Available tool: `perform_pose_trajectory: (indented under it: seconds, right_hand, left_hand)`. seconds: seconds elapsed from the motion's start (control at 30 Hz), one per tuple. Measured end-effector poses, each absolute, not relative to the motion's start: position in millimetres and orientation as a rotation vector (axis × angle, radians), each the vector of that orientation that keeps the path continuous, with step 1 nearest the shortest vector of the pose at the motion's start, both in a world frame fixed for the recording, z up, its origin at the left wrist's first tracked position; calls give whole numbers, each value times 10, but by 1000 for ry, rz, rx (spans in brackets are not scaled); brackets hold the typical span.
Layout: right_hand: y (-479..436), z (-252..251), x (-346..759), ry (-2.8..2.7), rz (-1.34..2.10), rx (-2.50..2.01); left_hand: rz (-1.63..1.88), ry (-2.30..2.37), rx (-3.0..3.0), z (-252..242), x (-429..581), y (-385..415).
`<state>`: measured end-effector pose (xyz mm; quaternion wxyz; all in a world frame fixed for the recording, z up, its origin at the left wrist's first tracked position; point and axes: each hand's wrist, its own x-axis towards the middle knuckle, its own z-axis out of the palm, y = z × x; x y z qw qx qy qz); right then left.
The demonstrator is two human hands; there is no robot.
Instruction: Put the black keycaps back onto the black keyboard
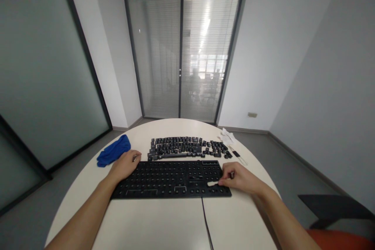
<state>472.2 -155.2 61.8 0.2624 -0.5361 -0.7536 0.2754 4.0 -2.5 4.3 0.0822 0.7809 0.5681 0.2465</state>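
Observation:
A black keyboard with its keycaps taken off lies on the white round table. My left hand rests on the keyboard's far left corner, fingers curled around its edge. My right hand is at the keyboard's right end, pinching a small white piece against the board. The removed black keycaps lie in rows just beyond the keyboard.
A blue cloth lies at the table's left. White tissue and a small black tool lie at the far right. The keyboard's cable runs toward me. A dark chair stands at right. Glass doors with blinds are behind.

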Motion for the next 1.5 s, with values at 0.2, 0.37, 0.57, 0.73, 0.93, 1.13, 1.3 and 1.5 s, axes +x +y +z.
perform_pose_trajectory:
  seconds: [0.2, 0.37, 0.57, 0.73, 0.93, 1.13, 1.3, 1.5]
  right_hand:
    - [-1571, 612, 4771, -2003, 897, -1450]
    - [-1550, 578, 4797, -2005, 851, -1478]
    - [-1496, 565, 4836, -1937, 630, -1556]
    - [-1472, 578, 4842, -1940, 510, -1571]
    - [-1455, 569, 4858, -1977, 496, -1511]
    - [-1475, 586, 4843, -2000, 515, -1499]
    - [-1493, 595, 4851, -2019, 502, -1489]
    - [-1495, 592, 4848, -2024, 518, -1486]
  left_hand:
    - [738, 1706, 2333, 53, 53, -40]
    - [732, 1711, 2333, 78, 66, -62]
    - [732, 1707, 2338, 69, 81, -60]
    - [730, 1705, 2350, 74, 83, -63]
    - [724, 1719, 2360, 77, 81, -69]
    - [725, 1721, 2370, 61, 75, -54]
    - [709, 1719, 2376, 33, 48, -27]
    - [714, 1720, 2375, 7, 45, -18]
